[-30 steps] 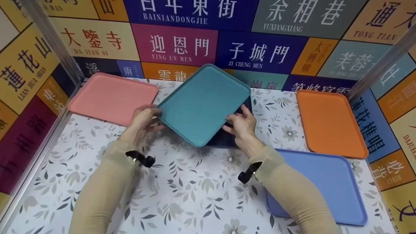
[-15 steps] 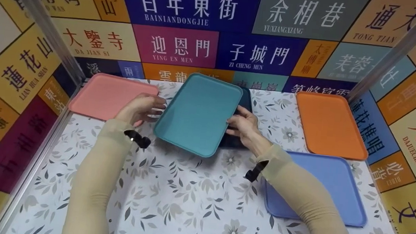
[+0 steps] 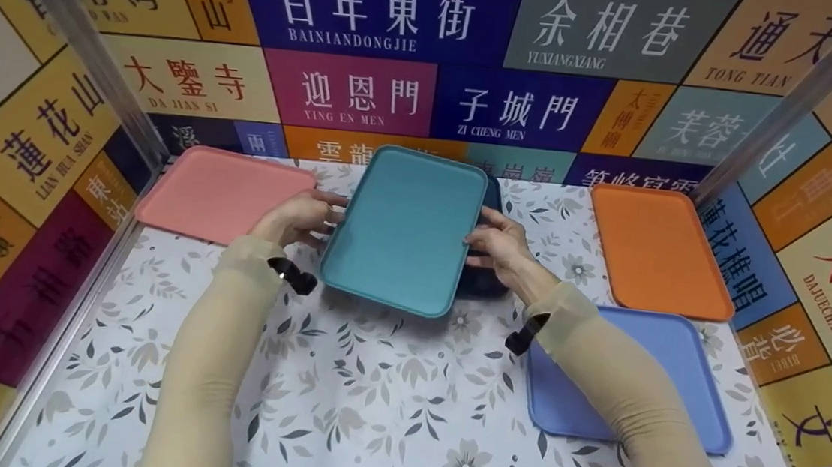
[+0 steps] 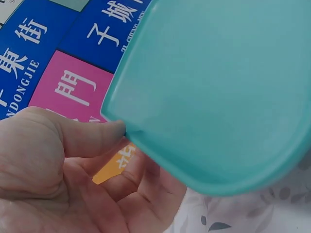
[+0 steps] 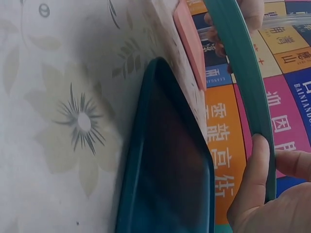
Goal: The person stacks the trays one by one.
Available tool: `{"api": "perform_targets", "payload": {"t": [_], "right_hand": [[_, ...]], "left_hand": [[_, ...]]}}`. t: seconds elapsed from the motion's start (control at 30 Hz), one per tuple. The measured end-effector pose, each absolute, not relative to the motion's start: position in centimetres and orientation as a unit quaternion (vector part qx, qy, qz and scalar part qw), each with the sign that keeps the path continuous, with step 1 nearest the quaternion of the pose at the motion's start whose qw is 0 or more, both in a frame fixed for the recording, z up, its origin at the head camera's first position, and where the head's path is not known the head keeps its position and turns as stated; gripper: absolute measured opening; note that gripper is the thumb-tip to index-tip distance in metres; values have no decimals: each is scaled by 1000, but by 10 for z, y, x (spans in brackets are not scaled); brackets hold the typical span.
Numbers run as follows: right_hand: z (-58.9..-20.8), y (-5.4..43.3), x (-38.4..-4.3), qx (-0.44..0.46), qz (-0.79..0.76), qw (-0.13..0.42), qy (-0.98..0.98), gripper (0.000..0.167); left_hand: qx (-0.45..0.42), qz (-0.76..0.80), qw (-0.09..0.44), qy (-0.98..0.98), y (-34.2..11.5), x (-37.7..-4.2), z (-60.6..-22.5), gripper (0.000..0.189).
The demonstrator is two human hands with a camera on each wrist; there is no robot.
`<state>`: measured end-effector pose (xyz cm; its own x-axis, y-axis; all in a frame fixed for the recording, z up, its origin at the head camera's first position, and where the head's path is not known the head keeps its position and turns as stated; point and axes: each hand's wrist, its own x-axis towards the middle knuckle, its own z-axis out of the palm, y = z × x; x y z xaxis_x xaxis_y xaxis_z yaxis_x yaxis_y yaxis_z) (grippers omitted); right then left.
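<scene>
A teal rectangular tray (image 3: 405, 229) is held up in both hands, its long sides running front to back. On its left edge my left hand (image 3: 304, 216) grips the rim; the left wrist view shows the thumb (image 4: 95, 138) on the rim and the other fingers curled below. My right hand (image 3: 501, 245) pinches the right edge between thumb and fingers. Beneath lies a dark blue tray (image 5: 170, 160), which the teal tray mostly covers in the head view. The right wrist view shows a gap between the two trays.
A pink tray (image 3: 216, 193) lies at the back left, partly behind my left hand. At the right are an orange tray (image 3: 663, 251) and a periwinkle tray (image 3: 674, 384), the latter under my right forearm. Sign-printed walls (image 3: 375, 12) enclose the floral-covered table (image 3: 369, 425).
The teal tray has turned straighter and come lower and nearer. My left hand came off its edge half a second ago and now grips it again; the tray has shifted slightly right.
</scene>
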<state>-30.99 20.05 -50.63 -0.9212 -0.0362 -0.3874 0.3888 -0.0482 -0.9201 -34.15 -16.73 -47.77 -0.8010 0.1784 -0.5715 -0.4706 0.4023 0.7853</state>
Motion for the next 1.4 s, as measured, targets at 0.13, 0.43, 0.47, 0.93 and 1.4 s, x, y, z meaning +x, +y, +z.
{"api": "perform_targets", "payload": {"t": [0.13,0.43,0.47,0.93,1.4], "right_hand": [[-503,208,-319,135,-701,150,684,82],[-490,228,-344,159,-663,154,715,72],[-488,230,-346,162,-658,153,719,70],[-496,247,-378,200,-594,107,772,46],[-520,256,-388,222,-518,94,820,41]], "left_hand": [[-79,545,285,784,-159,-343,-479,56],[-77,570,265,774,-136,-347,-474,52],[-77,572,263,773,-134,-347,-474,52],[-131,615,232,742,-84,-354,-497,43],[-178,535,165,810,-54,-388,-559,26]]}}
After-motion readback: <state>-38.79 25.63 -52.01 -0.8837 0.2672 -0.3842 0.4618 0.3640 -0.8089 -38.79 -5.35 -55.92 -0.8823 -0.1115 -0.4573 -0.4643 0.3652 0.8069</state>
